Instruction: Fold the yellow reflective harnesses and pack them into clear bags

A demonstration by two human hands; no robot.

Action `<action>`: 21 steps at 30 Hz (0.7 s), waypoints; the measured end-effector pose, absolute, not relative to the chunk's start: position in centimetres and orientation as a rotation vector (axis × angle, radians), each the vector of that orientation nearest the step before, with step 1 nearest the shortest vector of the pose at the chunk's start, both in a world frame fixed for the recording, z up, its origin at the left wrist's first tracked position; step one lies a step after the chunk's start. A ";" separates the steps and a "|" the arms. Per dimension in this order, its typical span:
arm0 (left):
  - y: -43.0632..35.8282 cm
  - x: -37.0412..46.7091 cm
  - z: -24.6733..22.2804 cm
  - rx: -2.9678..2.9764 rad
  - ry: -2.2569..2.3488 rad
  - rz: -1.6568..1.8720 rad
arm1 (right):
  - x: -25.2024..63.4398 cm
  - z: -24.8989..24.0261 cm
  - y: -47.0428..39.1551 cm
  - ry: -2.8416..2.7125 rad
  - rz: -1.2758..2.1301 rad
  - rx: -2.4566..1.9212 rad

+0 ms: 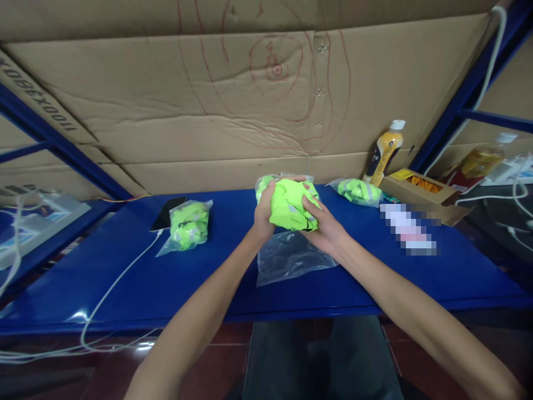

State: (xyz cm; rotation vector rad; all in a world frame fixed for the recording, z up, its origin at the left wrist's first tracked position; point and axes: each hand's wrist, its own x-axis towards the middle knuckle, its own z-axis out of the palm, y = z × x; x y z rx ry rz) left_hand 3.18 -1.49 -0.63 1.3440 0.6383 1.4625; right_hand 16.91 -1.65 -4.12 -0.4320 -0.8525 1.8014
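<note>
Both hands grip a bundled neon yellow-green reflective vest with grey reflective strips, above the middle of the blue table. My left hand is closed around its left side, thumb towards me. From the right, my right hand holds it with the fingers across its front. Below the vest lies a clear plastic bag, flat on the table. Just behind the hands, more neon material in clear plastic shows, mostly hidden. A bagged neon vest lies to the left, and another bagged neon bundle at the back right.
A dark phone with a white cable lies at the left. At the back right stand a yellow drink bottle and an open cardboard box with orange contents. Cardboard panels and blue frame posts bound the table.
</note>
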 end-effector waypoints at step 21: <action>-1.2 3.7 -0.7 1.082 0.575 1.280 | 17.9 -3.7 -1.5 -0.884 1.805 -0.335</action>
